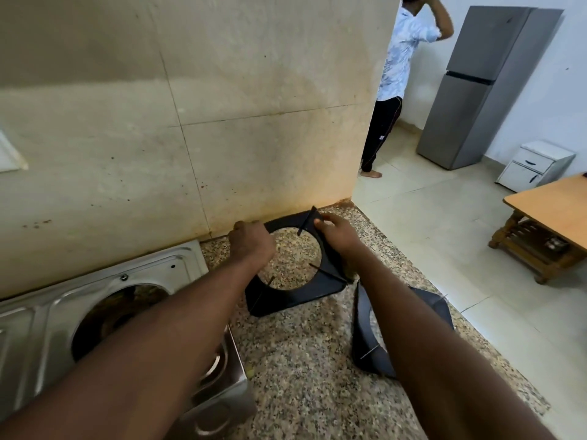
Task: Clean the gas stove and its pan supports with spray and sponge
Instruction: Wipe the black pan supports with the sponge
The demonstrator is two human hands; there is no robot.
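Big stained tile wall (190, 106) fills the back of the view, and running along its foot is the speckled granite countertop (301, 360). On the left of that counter sits the stainless steel gas stove (104, 300), its top bare of supports, the round burner well open and grimy inside. Off to the right, past the wall's end, there's a grey refrigerator (476, 87), a wooden table (552, 214), a small white drawer cabinet (533, 166), and another person (400, 74) standing barefoot on the floor with an arm raised.

Now to the action on the counter. Two black pan supports are off the stove. The far pan support (286, 296) lies on the granite right up against the wall, just beside the stove's right edge, and both hands are on it. The left hand (251, 242) is clenched over its left rim, knuckles up. The right hand (336, 233) grips the right rim, fingertips pinching near the upright prong at the back corner. The second pan support (368, 344) lies nearer, toward the counter's right edge, partly hidden under the right forearm, well apart from the stove and untouched by either hand.
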